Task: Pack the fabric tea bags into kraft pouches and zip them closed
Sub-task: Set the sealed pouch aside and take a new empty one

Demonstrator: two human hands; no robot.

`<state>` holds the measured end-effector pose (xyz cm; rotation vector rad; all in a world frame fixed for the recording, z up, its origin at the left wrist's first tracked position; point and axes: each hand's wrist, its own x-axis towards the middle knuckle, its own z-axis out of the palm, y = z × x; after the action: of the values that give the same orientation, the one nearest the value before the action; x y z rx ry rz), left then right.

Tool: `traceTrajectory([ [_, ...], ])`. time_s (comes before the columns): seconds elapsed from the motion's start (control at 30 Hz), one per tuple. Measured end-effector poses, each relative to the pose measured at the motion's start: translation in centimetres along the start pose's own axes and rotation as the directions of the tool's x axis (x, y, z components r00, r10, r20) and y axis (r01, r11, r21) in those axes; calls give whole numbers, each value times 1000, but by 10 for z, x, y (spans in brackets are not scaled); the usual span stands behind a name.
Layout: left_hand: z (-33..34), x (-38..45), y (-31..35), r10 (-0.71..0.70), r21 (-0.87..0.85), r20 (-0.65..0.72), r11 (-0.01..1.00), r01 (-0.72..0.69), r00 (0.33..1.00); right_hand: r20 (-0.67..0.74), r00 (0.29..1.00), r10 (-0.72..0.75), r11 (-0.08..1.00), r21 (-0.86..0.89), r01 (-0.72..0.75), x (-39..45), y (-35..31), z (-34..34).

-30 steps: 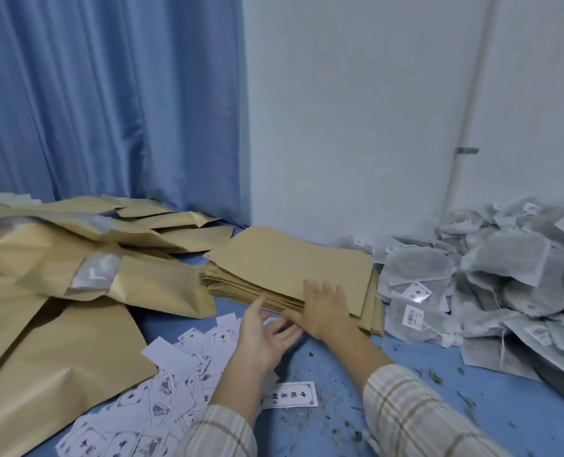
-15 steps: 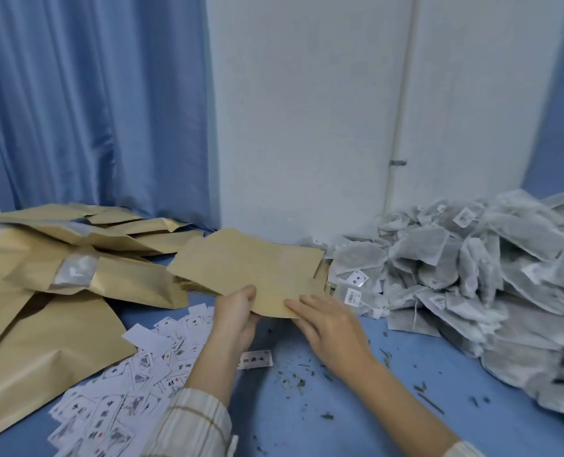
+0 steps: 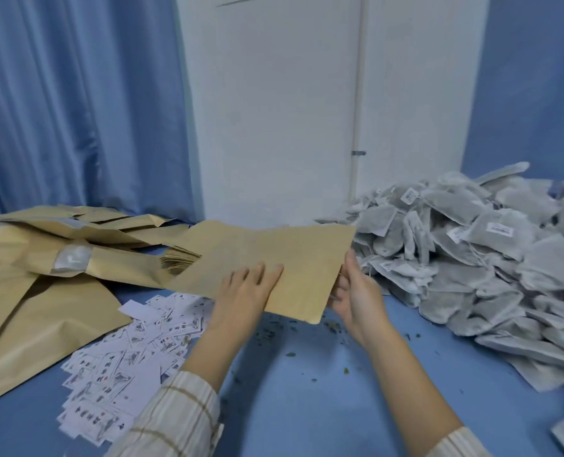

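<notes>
Several filled kraft pouches (image 3: 76, 258) lie heaped at my far left on the blue worktop (image 3: 307, 407), one showing a clear window, with a wide flat sheet of kraft paper (image 3: 36, 331) spread in front of them. Just right of that, a scatter of small printed labels (image 3: 125, 351) covers the surface near my left sleeve (image 3: 175, 420). Behind them I can make out the edge of a stack of empty pouches (image 3: 180, 260), mostly hidden.

My left hand (image 3: 244, 293) rests on top of the empty kraft pouch (image 3: 274, 262) I am holding up over the worktop, fingers (image 3: 267, 272) laid nearly straight across its upper face; the thumb seems to be tucked underneath, though I cannot see it. The pouch is flat and tilted, its near corner pointing down toward me.

My right hand (image 3: 356, 291) holds the pouch's right edge, thumb on top at the edge and the other fingers curled beneath it. Crumbs of loose tea leaf (image 3: 290, 354) dot the worktop below and between my forearms.

At my right, a big pile of grey fabric tea bags (image 3: 465, 258) with small white tags slopes up against the white wall (image 3: 274, 127), just beside my right hand but not touching it.
</notes>
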<state>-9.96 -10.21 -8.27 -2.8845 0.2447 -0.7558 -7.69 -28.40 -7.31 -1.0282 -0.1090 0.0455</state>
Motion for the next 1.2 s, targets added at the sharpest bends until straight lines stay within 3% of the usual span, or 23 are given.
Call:
traceTrajectory([
  [0.1, 19, -18, 12, 26, 87, 47, 996, -30, 999, -43, 994, 104, 990, -88, -107, -3, 19, -21],
  [0.13, 25, -22, 16, 12, -15, 167, 1000, -10, 986, -63, 988, 140, 981, -126, -147, -4, 27, -29],
  [0.2, 30, -25, 27, 25, -320, 517, 933, 166, 855, -105, 975, 197, 968, -139, -211, -3, 40, -42],
  [0.27, 25, -20, 41, 131, -515, 618, 812, 274, 775, -130, 962, 239, 962, -101, -252, -1, 48, -52],
  [0.3, 22, -16, 50, 177, -595, 604, 749, 292, 777, -141, 958, 250, 961, -87, -263, 0, 49, -56],
  [0.37, 21, -5, 69, 157, -710, 511, 632, 312, 845, -155, 958, 243, 964, -70, -256, 2, 49, -63],
  [0.43, 26, 10, 90, -4, -769, 349, 571, 288, 937, -123, 964, 236, 970, -30, -241, 1, 49, -67],
  [0.5, 31, 21, 108, -149, -757, 250, 586, 289, 957, -85, 967, 242, 970, 38, -239, 0, 49, -69],
  [0.63, 38, 25, 134, -380, -658, 177, 640, 397, 908, -90, 967, 237, 968, 111, -227, -1, 51, -70],
  [0.83, 37, 30, 135, -515, -748, 250, 434, 501, 820, -73, 975, 212, 974, 93, -205, 1, 56, -68],
  [1.03, 42, 30, 137, -535, -839, 298, 249, 484, 791, -8, 983, 186, 976, 117, -183, 1, 59, -66],
  [1.2, 39, 33, 138, -523, -849, 303, 231, 475, 796, -3, 982, 186, 957, 225, -181, -1, 60, -65],
])
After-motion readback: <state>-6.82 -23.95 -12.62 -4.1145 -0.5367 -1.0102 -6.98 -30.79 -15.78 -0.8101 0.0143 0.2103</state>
